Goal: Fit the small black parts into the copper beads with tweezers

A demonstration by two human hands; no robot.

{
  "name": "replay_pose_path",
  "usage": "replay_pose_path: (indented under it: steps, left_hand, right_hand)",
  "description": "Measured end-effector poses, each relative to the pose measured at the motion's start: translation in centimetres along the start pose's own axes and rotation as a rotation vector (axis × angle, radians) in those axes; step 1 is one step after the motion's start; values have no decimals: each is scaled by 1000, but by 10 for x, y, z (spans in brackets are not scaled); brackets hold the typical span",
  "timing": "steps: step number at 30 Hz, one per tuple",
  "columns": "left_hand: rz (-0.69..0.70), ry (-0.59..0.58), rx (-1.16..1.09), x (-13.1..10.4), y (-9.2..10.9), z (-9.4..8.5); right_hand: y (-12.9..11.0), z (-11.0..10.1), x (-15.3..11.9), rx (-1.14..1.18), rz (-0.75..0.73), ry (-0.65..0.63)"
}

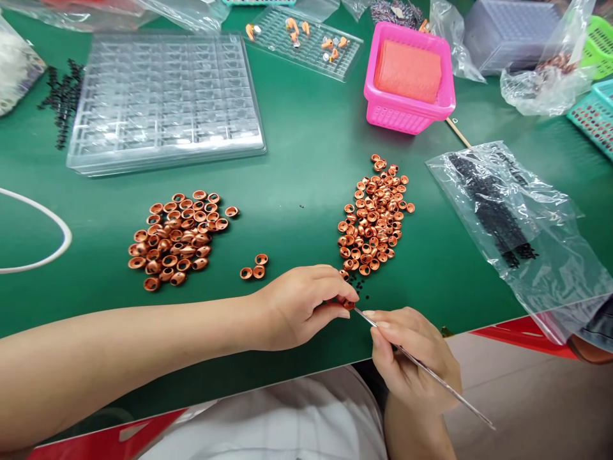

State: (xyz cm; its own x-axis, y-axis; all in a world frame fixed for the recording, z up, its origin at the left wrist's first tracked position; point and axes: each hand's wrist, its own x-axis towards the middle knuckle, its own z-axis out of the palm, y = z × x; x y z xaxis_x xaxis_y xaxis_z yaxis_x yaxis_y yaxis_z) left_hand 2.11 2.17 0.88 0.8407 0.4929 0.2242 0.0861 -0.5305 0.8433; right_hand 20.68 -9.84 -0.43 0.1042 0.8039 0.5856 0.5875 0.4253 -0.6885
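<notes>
Between the thumb and fingers of my left hand (306, 303) is a small copper-coloured cup (349, 305), mostly hidden by the fingertips. My right hand (414, 358) grips a thin metal tweezers-like tool (445, 385) like a pen, its tip at the cup. Whether the tool has one prong or two cannot be made out. Tiny black pieces (360, 285) lie scattered just beyond my left fingertips. Behind them is a heap of copper cups (373, 217). Another heap of copper cups (175, 239) lies to the left, with 3 loose cups (258, 271) near my left wrist.
Stacked clear plastic trays (165, 96) stand at the back left, beside black parts (62, 99). A pink basket (409, 118) holds an orange-red block. Behind is a tray with orange pieces (306, 41). A clear bag of black strips (498, 204) overhangs the right table edge.
</notes>
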Motion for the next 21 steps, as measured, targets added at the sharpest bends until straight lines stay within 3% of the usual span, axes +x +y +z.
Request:
replay_pose_path:
  steps: [14, 21]
  left_hand:
    - [3, -8, 40, 1, 5, -1]
    - [-14, -46, 129, 1, 9, 0]
  right_hand:
    - [0, 0, -1, -25, -12, -8]
    - [1, -1, -1, -38, -32, -78]
